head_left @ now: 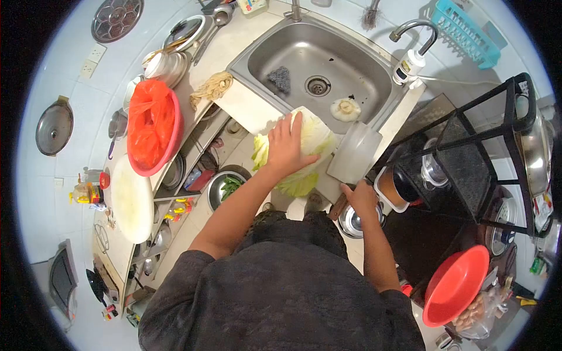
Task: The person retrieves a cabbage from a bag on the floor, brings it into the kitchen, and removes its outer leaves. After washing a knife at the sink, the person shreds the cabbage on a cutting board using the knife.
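Observation:
A napa cabbage [318,136], pale with yellow-green leaf edges, lies on the counter at the front rim of the sink. On top of it rests my left hand [285,146], fingers spread and thumb pointing right. My right hand [360,200] is closed around the wooden handle of a cleaver [355,153]. The broad grey blade lies flat-looking just right of the cabbage; whether it touches is hard to tell. The cut cabbage base [346,109] sits in the sink, close beyond the blade.
The steel sink [240,65] holds a grey scouring pad [280,79]. Left are a beige cloth [212,88], a pink basin [180,131] with a red bag, and a round white board [132,202]. Right are a black rack [492,153] and a red basin [456,286].

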The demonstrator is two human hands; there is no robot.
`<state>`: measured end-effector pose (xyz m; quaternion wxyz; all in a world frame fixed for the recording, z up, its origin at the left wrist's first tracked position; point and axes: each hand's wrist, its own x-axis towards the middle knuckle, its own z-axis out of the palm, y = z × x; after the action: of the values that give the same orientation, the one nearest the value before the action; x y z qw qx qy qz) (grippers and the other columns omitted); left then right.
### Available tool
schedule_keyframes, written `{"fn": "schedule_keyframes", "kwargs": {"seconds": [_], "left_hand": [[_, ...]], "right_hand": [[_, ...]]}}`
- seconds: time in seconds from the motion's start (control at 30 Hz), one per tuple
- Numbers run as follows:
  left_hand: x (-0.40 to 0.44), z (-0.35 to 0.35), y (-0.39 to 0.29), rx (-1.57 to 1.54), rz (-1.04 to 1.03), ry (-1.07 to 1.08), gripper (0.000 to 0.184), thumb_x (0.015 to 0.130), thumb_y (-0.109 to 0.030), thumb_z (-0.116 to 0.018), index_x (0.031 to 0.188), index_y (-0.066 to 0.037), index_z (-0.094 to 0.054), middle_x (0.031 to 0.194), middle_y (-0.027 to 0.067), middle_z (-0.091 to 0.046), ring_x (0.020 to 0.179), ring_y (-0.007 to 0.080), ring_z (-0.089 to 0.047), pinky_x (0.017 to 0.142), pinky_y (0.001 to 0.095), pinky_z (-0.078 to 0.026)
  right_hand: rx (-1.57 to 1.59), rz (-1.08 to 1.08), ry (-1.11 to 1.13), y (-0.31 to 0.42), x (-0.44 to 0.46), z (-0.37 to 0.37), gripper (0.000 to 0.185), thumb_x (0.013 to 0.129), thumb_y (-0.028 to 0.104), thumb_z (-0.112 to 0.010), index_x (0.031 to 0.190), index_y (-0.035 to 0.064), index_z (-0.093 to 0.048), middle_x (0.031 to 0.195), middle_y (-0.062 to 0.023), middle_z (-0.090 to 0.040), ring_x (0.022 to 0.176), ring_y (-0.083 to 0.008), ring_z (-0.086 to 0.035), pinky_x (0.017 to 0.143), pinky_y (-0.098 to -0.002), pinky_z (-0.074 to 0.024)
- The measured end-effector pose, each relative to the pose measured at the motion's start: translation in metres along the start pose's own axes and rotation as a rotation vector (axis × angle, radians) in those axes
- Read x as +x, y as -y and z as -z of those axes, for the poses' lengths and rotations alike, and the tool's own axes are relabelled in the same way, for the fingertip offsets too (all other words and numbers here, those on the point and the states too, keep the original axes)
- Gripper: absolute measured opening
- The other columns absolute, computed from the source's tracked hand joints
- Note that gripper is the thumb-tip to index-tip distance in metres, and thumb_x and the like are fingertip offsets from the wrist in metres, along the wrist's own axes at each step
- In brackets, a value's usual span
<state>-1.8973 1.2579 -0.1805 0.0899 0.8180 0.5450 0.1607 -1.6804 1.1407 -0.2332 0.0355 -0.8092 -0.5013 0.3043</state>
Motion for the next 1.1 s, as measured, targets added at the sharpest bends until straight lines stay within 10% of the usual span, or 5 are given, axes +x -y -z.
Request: {"fn": "schedule_keyframes", "kwargs": {"seconds": [0.2, 0.3, 0.5, 0.83, 1.1], "left_hand": [[0.016, 0.012, 0.017, -0.098, 0.010, 0.087, 0.113, 0.058, -0.046, -0.083, 0.143, 0.000, -0.025, 0.139, 0.0239, -0.037, 0.127, 0.0418, -0.037, 0.108, 0.0495, -0.030], [0.027, 0.013, 0.034, -0.210, 0.006, 0.147, 0.114, 0.058, -0.049, -0.083, 0.143, 0.002, -0.025, 0.139, 0.0241, -0.038, 0.129, 0.0394, -0.036, 0.108, 0.0461, -0.031], [0.052, 0.016, 0.073, -0.363, -0.028, 0.287, 0.113, 0.062, -0.055, -0.079, 0.142, 0.006, -0.028, 0.139, 0.0265, -0.039, 0.131, 0.0381, -0.036, 0.110, 0.0428, -0.030], [0.082, 0.017, 0.128, -0.964, 0.260, 0.590, 0.076, 0.088, -0.044, -0.063, 0.139, 0.003, -0.034, 0.117, 0.0186, -0.058, 0.106, 0.0222, -0.056, 0.092, 0.0334, -0.045], [0.080, -0.006, 0.134, -1.135, 0.190, 0.781, 0.090, 0.081, -0.048, -0.070, 0.138, 0.006, -0.027, 0.126, 0.0230, -0.052, 0.114, 0.0266, -0.054, 0.095, 0.0354, -0.044]], "right_hand": [[0.293, 0.182, -0.149, 0.014, 0.000, 0.005, 0.055, 0.080, 0.042, -0.070, 0.107, -0.0042, -0.058, 0.088, -0.0239, -0.067, 0.083, -0.0412, -0.066, 0.075, -0.0458, -0.0517], [0.808, 0.072, 0.140, 0.051, 0.002, -0.006, 0.062, 0.080, 0.033, -0.072, 0.122, -0.0034, -0.047, 0.102, -0.0243, -0.065, 0.096, -0.0361, -0.065, 0.081, -0.0420, -0.0509], [1.272, 0.109, 0.014, 0.121, 0.017, -0.062, 0.084, 0.079, 0.029, -0.075, 0.140, 0.0012, -0.024, 0.138, -0.0229, -0.037, 0.126, -0.0305, -0.042, 0.098, -0.0418, -0.0420], [1.769, 0.041, 0.124, 0.168, 0.014, -0.060, 0.074, 0.086, 0.026, -0.070, 0.139, 0.0050, -0.023, 0.132, -0.0154, -0.043, 0.119, -0.0273, -0.047, 0.098, -0.0429, -0.0427], [1.845, -0.096, 0.048, 0.169, 0.015, -0.074, 0.059, 0.096, 0.044, -0.051, 0.141, 0.0096, -0.034, 0.137, -0.0103, -0.046, 0.122, -0.0247, -0.048, 0.101, -0.0417, -0.0417]]}}
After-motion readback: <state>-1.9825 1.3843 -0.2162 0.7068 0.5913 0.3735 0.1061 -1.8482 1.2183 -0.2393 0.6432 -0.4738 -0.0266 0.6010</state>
